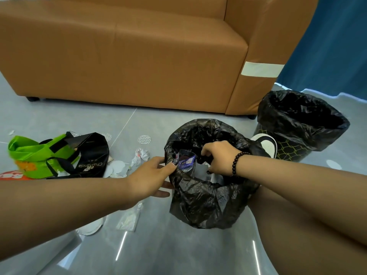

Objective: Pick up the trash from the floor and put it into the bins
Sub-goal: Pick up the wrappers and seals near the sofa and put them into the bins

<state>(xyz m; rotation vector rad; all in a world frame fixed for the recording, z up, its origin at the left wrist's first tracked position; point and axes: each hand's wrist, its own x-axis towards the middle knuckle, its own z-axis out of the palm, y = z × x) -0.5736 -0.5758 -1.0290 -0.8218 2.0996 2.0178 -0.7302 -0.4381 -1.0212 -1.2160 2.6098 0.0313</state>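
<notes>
With our left hand pinching the purple printed wrapper over the near black-lined round bin, our right hand gripping the liner, we should let it drop well inside.

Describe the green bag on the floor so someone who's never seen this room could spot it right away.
Start at the brown sofa and look down to the grey floor at its left end. The green bag lies there crumpled on its side, touching a black bag with pale lettering. It is the only bright lime thing among white paper scraps, and has black straps.
</notes>
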